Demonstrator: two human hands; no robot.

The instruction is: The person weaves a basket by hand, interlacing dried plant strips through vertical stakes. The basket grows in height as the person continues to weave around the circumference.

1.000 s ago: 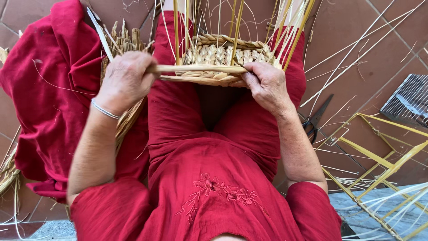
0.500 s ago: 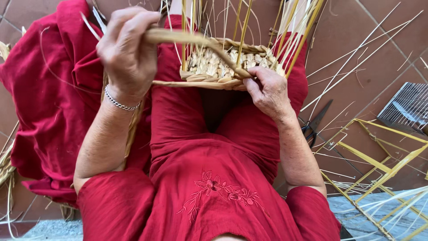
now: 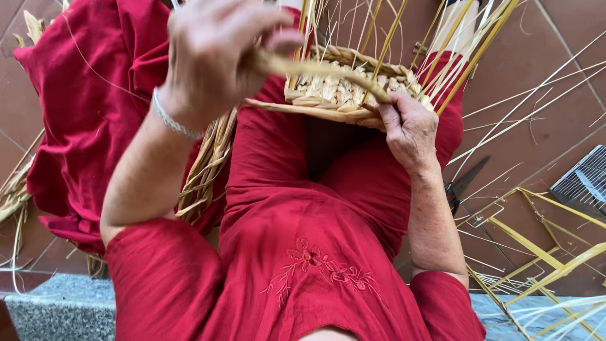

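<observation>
A half-woven straw basket (image 3: pixel 344 95) rests on my lap over red clothing, with yellow upright stakes (image 3: pixel 467 57) rising from its rim. My left hand (image 3: pixel 214 53) is raised close to the camera and shut on a flat straw strand (image 3: pixel 322 72) that runs down to the basket's right rim. There my right hand (image 3: pixel 410 129) presses fingers and thumb on the rim where the strand enters the weave.
A bundle of straw (image 3: pixel 205 170) lies beside my left thigh on a red cloth (image 3: pixel 88 107). Black scissors (image 3: pixel 464 183) lie on the brown tiles at right. Loose reeds, a yellow cane frame (image 3: pixel 536 246) and a grey grille (image 3: pixel 584 183) spread further right.
My left hand has lifted from the basket rim up and towards the camera, pulling the strand taut. The right hand has stayed on the rim.
</observation>
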